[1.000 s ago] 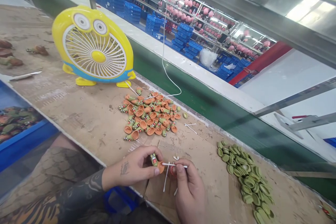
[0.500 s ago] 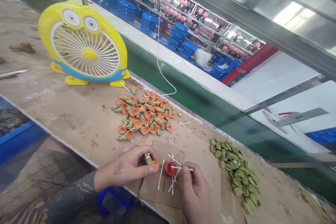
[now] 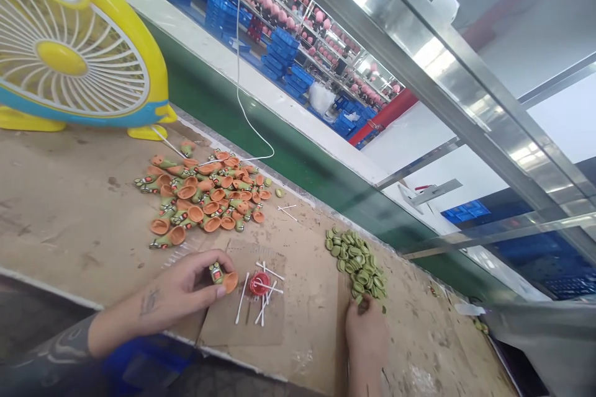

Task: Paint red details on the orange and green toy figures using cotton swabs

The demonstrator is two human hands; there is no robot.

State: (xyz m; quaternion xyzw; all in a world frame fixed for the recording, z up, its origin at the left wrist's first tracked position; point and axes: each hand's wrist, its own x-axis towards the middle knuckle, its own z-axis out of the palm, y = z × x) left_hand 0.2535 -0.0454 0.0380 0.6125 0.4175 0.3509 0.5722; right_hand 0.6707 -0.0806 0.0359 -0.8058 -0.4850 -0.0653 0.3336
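My left hand [image 3: 195, 288] is closed on a small green and orange figure [image 3: 229, 282], its orange hollow end showing past the thumb. At the near end of a pile of green oval pieces [image 3: 356, 260] is my right hand [image 3: 365, 325], fingers bent down into the pieces; what its fingertips hold, if anything, is hidden. Between the hands stands a small pot of red liquid [image 3: 259, 283], with a cotton swab [image 3: 270, 287] resting across it. More swabs lie around the pot, one apart on its left [image 3: 241, 299]. Behind my left hand spreads a heap of orange and green figures [image 3: 205, 192].
A yellow fan [image 3: 84, 56] stands at the left, its white cable [image 3: 251, 124] running over the heap. Two crossed swabs [image 3: 287, 212] lie behind the pot. Beyond the cardboard-covered table [image 3: 93, 198] runs a green strip [image 3: 307, 164]. Blue crates [image 3: 282, 49] are stacked farther back.
My right hand has left the swab on the red pot and moved right to the green pieces. My left hand still holds the figure. The view has swung right.
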